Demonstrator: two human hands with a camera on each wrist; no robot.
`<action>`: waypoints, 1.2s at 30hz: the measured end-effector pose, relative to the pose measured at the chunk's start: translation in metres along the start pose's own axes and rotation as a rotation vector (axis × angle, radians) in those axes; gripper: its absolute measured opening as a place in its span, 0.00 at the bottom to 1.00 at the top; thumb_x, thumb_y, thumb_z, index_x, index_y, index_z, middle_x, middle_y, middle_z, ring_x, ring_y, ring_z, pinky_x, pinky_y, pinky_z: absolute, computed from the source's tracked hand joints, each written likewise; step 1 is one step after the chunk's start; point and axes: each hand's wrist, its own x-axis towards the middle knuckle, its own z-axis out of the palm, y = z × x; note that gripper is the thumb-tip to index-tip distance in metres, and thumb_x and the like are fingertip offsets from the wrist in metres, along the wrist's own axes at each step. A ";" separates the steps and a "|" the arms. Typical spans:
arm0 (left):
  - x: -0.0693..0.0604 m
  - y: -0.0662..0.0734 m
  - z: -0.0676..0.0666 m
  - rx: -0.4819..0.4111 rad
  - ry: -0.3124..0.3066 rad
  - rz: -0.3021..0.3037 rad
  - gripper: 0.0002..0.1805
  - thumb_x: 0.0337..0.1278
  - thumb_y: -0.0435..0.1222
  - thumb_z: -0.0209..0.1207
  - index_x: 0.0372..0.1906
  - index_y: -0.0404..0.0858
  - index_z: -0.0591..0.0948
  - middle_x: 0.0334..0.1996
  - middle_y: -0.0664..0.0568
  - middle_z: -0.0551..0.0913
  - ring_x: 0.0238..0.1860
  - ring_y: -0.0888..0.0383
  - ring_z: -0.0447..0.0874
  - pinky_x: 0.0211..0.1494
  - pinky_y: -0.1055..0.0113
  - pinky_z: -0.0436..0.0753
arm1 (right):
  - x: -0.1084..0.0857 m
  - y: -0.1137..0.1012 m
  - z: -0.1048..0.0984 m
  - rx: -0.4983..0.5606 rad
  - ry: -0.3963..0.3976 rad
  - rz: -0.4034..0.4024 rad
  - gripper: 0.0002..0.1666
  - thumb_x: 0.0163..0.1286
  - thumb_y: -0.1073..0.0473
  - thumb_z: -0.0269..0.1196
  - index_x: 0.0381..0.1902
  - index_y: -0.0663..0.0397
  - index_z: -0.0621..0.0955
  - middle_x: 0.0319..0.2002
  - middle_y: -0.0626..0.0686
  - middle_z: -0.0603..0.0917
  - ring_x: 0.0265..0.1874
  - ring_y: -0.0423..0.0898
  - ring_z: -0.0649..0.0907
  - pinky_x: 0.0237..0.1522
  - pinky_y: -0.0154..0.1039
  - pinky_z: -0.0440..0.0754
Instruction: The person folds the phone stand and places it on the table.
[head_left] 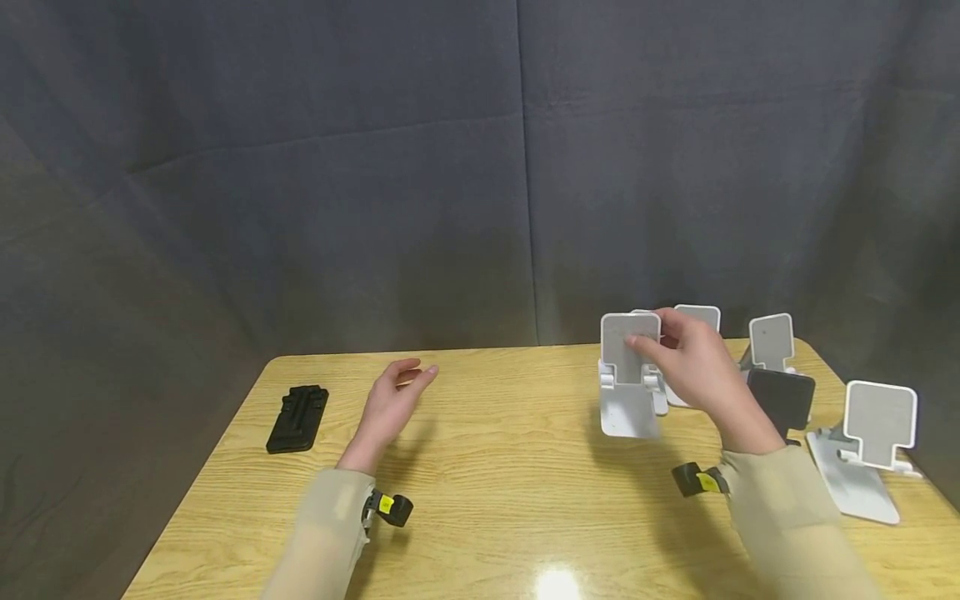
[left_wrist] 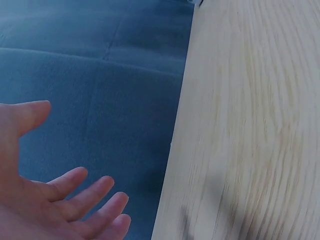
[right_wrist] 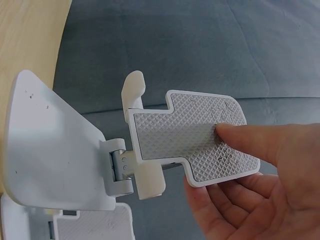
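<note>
My right hand (head_left: 693,362) pinches a white phone stand (head_left: 628,412) by its upper plate, thumb on the grey textured pad (right_wrist: 200,135) and fingers behind. In the right wrist view its white base plate (right_wrist: 55,150) and the hinge between the two plates show. The stand appears raised over the table's right half. My left hand (head_left: 390,404) is held over the left part of the table with nothing in it, fingers loosely bent and spread in the left wrist view. Left of it lies a black folded phone stand (head_left: 298,419).
Several other stands are on the right side of the wooden table (head_left: 480,483): a white one (head_left: 879,425) near the right edge, a black one (head_left: 780,398), and another white one (head_left: 771,340) behind. A dark curtain (head_left: 375,208) hangs behind the table.
</note>
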 end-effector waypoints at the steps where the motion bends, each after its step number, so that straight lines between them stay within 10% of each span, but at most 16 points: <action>1: 0.000 0.001 0.001 -0.002 -0.003 0.000 0.34 0.71 0.51 0.60 0.70 0.32 0.70 0.62 0.38 0.77 0.62 0.43 0.76 0.64 0.48 0.76 | 0.002 -0.002 0.000 0.004 -0.002 0.000 0.19 0.74 0.52 0.64 0.51 0.63 0.81 0.39 0.57 0.86 0.35 0.51 0.80 0.36 0.43 0.77; 18: -0.006 0.011 0.038 -0.051 -0.084 0.023 0.34 0.69 0.53 0.62 0.69 0.36 0.72 0.61 0.42 0.78 0.61 0.44 0.78 0.62 0.48 0.78 | 0.017 -0.029 0.013 0.125 0.026 -0.025 0.16 0.73 0.58 0.66 0.50 0.66 0.82 0.42 0.59 0.87 0.38 0.48 0.84 0.35 0.33 0.78; 36: -0.012 0.031 0.072 -0.081 -0.177 0.088 0.32 0.72 0.50 0.59 0.69 0.33 0.72 0.59 0.40 0.79 0.59 0.44 0.79 0.63 0.48 0.77 | 0.025 -0.039 0.032 0.216 0.027 -0.011 0.16 0.73 0.60 0.66 0.52 0.65 0.81 0.49 0.61 0.86 0.47 0.55 0.86 0.48 0.49 0.83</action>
